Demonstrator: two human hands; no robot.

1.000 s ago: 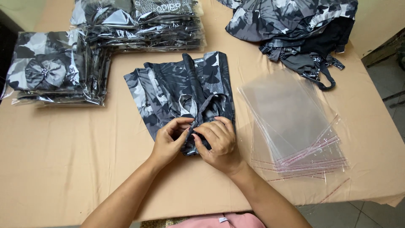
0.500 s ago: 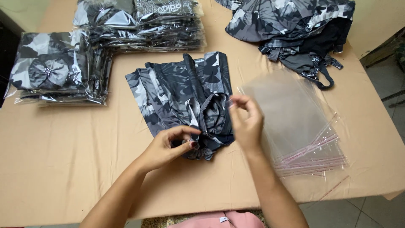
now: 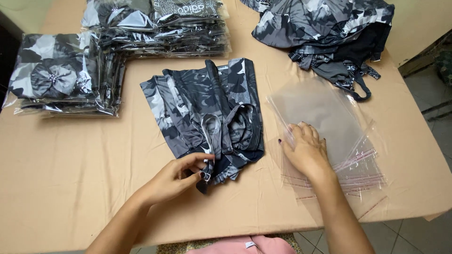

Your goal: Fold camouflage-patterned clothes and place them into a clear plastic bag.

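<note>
Folded garment [image 3: 207,110]: near corner apparently pinched by left-hand fingers [image 3: 203,164].

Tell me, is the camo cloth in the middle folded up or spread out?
Folded. The camo cloth lies in layered pleats on the table, its near end pinched by the left hand.

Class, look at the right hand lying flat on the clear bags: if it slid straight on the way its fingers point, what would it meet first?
The right hand points up and slightly left across the stack of clear plastic bags. It would probably cross more bag, then bare tan tabletop, before nearing the loose camouflage garments.
</note>
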